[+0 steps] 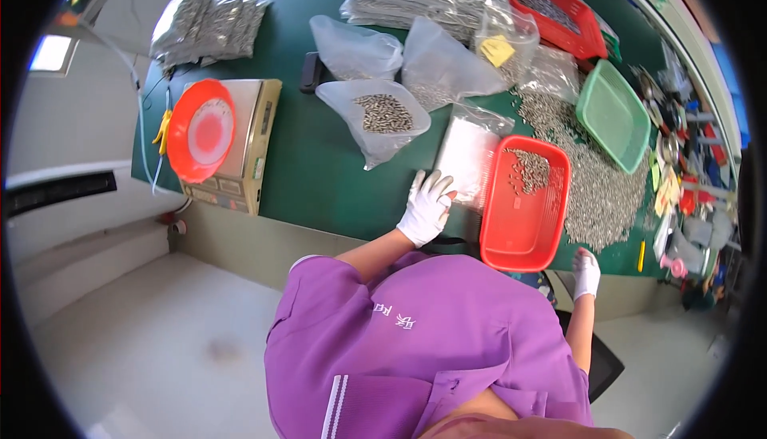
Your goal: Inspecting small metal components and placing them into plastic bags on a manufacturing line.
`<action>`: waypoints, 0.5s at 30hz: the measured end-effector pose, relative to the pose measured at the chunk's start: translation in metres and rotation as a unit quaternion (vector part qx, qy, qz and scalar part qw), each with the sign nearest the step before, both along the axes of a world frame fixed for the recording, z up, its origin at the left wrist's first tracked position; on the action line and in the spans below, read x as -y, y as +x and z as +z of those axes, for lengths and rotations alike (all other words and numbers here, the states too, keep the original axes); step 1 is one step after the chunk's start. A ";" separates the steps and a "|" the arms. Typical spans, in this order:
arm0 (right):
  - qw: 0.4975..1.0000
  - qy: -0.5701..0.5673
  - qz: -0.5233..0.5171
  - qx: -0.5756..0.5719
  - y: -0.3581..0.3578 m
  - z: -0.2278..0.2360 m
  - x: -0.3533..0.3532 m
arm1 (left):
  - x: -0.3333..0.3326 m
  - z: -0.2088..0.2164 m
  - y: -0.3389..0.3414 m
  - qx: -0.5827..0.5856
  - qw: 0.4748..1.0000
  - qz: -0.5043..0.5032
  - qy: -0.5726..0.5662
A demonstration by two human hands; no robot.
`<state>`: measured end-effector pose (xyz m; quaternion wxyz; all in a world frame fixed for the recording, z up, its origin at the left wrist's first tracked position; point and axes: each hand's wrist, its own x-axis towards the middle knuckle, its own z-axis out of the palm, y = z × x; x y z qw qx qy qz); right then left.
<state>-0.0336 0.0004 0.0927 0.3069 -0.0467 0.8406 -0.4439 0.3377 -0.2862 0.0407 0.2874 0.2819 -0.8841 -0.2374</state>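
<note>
My left hand (426,209), in a white glove with bare fingertips, lies at the near left corner of a stack of clear plastic bags (466,155). Its fingers are stretched and slightly apart, with nothing visible in them. A red plastic basket (521,235) stands right of the bags, with small metal pins (529,172) in its far end. Beyond the basket's right side spreads a big heap of similar small metal parts (605,207). My right hand (586,274), gloved too, is at the table's front edge, just nearer than the heap; its fingers are too small and foreshortened to read.
A scale (254,151) bearing an orange-red bowl (182,147) stands at left. Several translucent scoops (355,47) sit mid-table, one holding pins. Filled bags (212,23) lie at the back. A green basket (591,107), another red basket (595,35) and a yellow cutter (641,255) are at right.
</note>
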 end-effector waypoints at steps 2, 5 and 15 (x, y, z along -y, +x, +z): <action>0.993 0.070 0.014 -0.097 -0.041 -0.016 -0.015 | -0.006 -0.004 0.006 0.029 0.999 0.030 0.007; 0.946 0.164 0.123 -0.249 -0.071 -0.039 -0.020 | -0.018 -0.012 0.013 0.064 0.992 0.113 0.007; 0.801 0.198 0.476 -0.303 -0.060 -0.065 -0.023 | -0.042 -0.035 0.011 0.226 0.929 0.293 -0.009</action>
